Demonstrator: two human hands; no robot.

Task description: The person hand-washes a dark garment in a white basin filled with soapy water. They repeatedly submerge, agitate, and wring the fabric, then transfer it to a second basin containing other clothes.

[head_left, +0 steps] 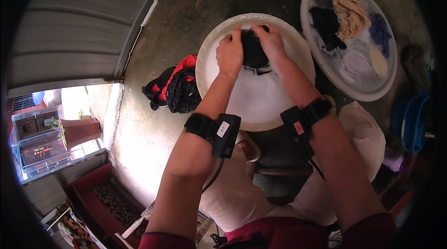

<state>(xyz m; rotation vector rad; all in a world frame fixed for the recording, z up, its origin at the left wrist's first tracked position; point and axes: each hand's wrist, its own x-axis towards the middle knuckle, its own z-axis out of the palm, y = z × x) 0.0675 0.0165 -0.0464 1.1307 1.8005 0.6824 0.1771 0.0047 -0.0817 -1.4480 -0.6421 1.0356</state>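
Both hands hold a bunched black cloth [253, 51] over the far half of a white basin [205, 69] of cloudy, soapy water. My left hand [230, 52] grips the cloth's left side, fingers curled onto it. On the right side, my right hand [271, 43] is closed on the same cloth, thumb and fingers near its top. The cloth's lower edge hangs at the water. How far the fingers wrap behind it is hidden. Each forearm wears a black strapped device with a cable.
A second white tub [358, 94] at the right holds soapy water with black, tan, blue and pale clothes. Black and red clothes [181, 83] lie on the floor left of the basin. A blue plastic container [414, 123] stands far right. Corrugated metal panels [70, 30] rise at left.
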